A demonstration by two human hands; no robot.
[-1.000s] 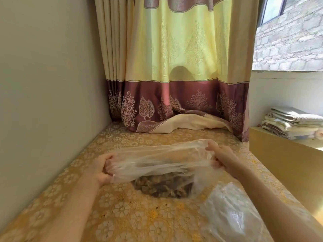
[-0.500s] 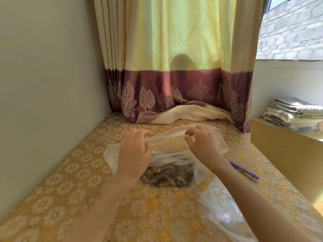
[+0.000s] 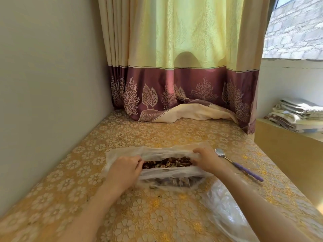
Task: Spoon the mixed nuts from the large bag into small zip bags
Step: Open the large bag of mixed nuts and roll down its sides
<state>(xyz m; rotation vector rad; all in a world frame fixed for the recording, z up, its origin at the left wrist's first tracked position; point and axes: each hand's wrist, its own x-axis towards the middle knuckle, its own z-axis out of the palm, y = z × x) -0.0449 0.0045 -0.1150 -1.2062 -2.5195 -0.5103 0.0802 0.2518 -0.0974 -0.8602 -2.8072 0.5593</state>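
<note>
A large clear plastic bag (image 3: 167,175) lies on the gold floral tabletop (image 3: 132,137), its mouth spread wide. Brown mixed nuts (image 3: 167,162) show through the opening. My left hand (image 3: 125,169) grips the left end of the bag's rim, fingers curled over the plastic. My right hand (image 3: 207,158) grips the right end of the rim the same way. A spoon (image 3: 234,163) with a metal bowl and purple handle lies just right of my right hand. A pile of small clear zip bags (image 3: 225,212) lies under my right forearm.
A wall (image 3: 52,84) runs along the table's left side. A yellow and maroon curtain (image 3: 183,75) hangs at the far end, its hem on the tabletop. A lower wooden ledge (image 3: 286,154) to the right carries folded cloths (image 3: 297,116).
My hands came together over the bag, then moved apart and down, pulling the mouth open so the nuts show. The view tilted down and the spoon came into sight.
</note>
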